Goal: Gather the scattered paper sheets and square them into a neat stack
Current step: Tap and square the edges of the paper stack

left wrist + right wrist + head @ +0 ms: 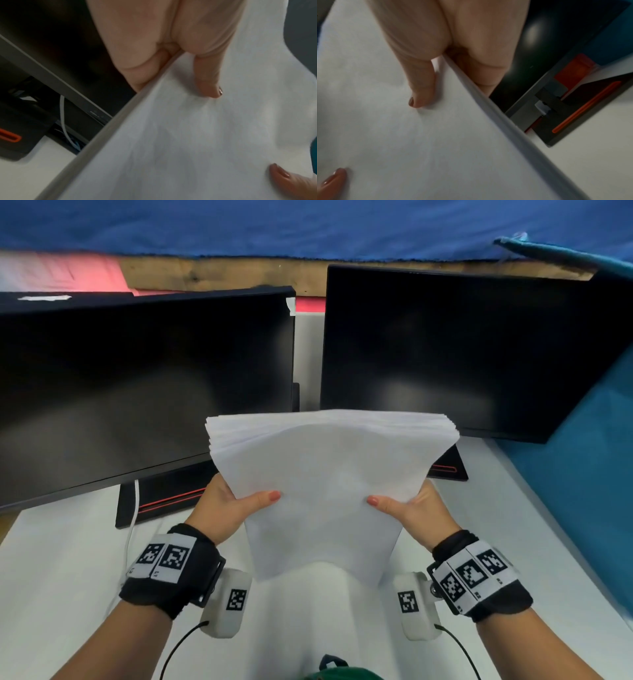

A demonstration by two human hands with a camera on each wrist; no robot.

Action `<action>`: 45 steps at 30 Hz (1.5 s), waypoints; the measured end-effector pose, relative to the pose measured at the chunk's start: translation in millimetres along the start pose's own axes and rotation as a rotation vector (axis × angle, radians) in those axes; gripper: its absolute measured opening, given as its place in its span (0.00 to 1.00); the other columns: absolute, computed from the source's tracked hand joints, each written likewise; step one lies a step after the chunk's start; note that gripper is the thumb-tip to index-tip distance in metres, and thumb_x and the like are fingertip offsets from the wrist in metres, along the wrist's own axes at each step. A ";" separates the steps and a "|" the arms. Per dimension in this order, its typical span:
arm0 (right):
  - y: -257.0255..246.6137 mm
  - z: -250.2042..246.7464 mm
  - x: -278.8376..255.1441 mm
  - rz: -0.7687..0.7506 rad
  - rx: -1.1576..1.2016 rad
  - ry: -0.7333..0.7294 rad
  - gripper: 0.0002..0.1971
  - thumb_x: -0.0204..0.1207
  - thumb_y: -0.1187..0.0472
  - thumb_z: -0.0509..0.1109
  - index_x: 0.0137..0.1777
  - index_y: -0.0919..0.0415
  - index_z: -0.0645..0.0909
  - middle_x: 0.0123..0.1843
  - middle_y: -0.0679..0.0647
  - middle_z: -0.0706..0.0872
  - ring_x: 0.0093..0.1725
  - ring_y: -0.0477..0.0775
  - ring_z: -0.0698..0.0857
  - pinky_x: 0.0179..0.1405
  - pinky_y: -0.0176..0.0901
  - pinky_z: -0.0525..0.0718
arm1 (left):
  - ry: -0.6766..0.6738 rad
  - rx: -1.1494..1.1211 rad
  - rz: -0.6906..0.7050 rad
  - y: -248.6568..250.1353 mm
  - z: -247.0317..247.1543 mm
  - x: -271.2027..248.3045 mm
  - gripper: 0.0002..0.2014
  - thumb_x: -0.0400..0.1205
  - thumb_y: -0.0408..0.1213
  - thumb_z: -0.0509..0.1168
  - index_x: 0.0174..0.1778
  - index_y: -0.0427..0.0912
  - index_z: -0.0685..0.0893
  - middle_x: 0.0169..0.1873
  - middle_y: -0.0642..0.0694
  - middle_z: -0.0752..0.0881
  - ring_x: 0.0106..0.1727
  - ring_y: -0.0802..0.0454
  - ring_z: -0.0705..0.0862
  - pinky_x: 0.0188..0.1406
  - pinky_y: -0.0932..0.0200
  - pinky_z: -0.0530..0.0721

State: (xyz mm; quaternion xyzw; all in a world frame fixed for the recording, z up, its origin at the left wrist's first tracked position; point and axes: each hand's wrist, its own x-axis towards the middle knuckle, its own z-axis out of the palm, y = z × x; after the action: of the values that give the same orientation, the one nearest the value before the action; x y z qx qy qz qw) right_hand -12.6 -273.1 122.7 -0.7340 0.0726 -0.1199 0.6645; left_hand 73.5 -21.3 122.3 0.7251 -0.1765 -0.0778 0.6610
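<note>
A thick stack of white paper sheets (325,484) stands nearly upright above the white desk, its top edges slightly fanned. My left hand (236,505) grips its left side, thumb on the front face and fingers behind. My right hand (411,506) grips the right side the same way. In the left wrist view the stack (197,135) fills the frame, my left hand (197,75) pinching its edge. In the right wrist view the stack (411,135) is pinched by my right hand (435,81). The stack's bottom edge hangs just above the desk.
Two dark monitors (137,392) (472,350) stand close behind the stack, their black bases with red stripes (164,498) on the white desk (68,577). A white cable (132,529) runs down at the left base. A teal cloth (589,467) hangs at the right.
</note>
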 end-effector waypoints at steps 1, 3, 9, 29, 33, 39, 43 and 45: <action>-2.1 -2.2 1.6 -0.015 0.002 -0.003 0.16 0.66 0.75 0.75 0.43 0.51 0.83 0.42 0.42 0.89 0.39 0.34 0.89 0.43 0.28 0.84 | 0.011 -0.002 0.011 1.1 0.8 0.2 0.19 0.69 0.24 0.74 0.43 0.57 0.85 0.38 0.66 0.91 0.44 0.67 0.88 0.39 0.73 0.83; -3.8 -5.2 1.9 -0.027 -0.013 -0.022 0.17 0.67 0.75 0.75 0.44 0.51 0.83 0.42 0.41 0.89 0.40 0.33 0.88 0.43 0.25 0.84 | 0.027 -0.030 0.011 -0.9 2.0 -0.5 0.20 0.70 0.21 0.72 0.46 0.53 0.83 0.37 0.66 0.90 0.43 0.68 0.88 0.38 0.75 0.82; 30.4 -3.3 -7.0 0.097 -0.044 0.038 0.14 0.67 0.74 0.75 0.40 0.51 0.83 0.32 0.37 0.90 0.36 0.33 0.88 0.37 0.24 0.82 | -0.071 0.098 -0.073 -26.7 3.9 -7.2 0.13 0.73 0.26 0.70 0.43 0.51 0.86 0.35 0.68 0.90 0.44 0.68 0.88 0.42 0.77 0.81; 111.1 16.8 -10.9 0.690 -0.358 0.048 0.20 0.69 0.68 0.74 0.62 0.68 0.80 0.61 0.63 0.85 0.52 0.57 0.82 0.57 0.46 0.81 | -0.121 0.516 -0.675 -118.2 40.9 13.1 0.19 0.77 0.39 0.68 0.61 0.33 0.81 0.59 0.36 0.85 0.59 0.38 0.83 0.61 0.51 0.80; 114.0 22.7 -9.9 0.742 -0.473 0.117 0.29 0.69 0.62 0.75 0.69 0.64 0.71 0.66 0.60 0.80 0.64 0.62 0.80 0.62 0.46 0.79 | -0.062 0.655 -0.718 -119.8 50.2 10.6 0.22 0.78 0.39 0.65 0.65 0.32 0.73 0.63 0.35 0.80 0.63 0.38 0.79 0.54 0.56 0.76; 103.3 31.4 -12.5 0.784 -0.697 0.072 0.34 0.73 0.51 0.68 0.76 0.60 0.61 0.73 0.61 0.65 0.72 0.64 0.66 0.68 0.53 0.71 | -0.084 0.780 -0.751 -112.9 52.9 6.8 0.28 0.77 0.45 0.64 0.70 0.33 0.69 0.68 0.33 0.73 0.68 0.36 0.75 0.66 0.46 0.76; 99.7 32.8 -15.6 0.783 -0.713 0.065 0.33 0.74 0.50 0.67 0.76 0.60 0.61 0.73 0.61 0.64 0.73 0.64 0.64 0.68 0.53 0.69 | -0.098 0.788 -0.756 -106.3 55.1 3.1 0.26 0.78 0.45 0.64 0.67 0.32 0.72 0.66 0.34 0.75 0.65 0.37 0.78 0.59 0.50 0.78; 97.9 31.9 -16.9 0.786 -0.714 0.060 0.34 0.74 0.49 0.66 0.77 0.60 0.60 0.74 0.61 0.64 0.73 0.64 0.64 0.69 0.52 0.68 | -0.083 0.771 -0.749 -103.2 56.0 2.0 0.25 0.78 0.43 0.64 0.66 0.31 0.72 0.66 0.34 0.76 0.65 0.37 0.78 0.56 0.53 0.76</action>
State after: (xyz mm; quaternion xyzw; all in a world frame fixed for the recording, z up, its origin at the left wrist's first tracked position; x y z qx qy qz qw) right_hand -15.0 -248.5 21.4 -0.8283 0.3974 0.1495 0.3656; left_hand 71.8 -67.7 14.3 0.9248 0.0527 -0.2663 0.2666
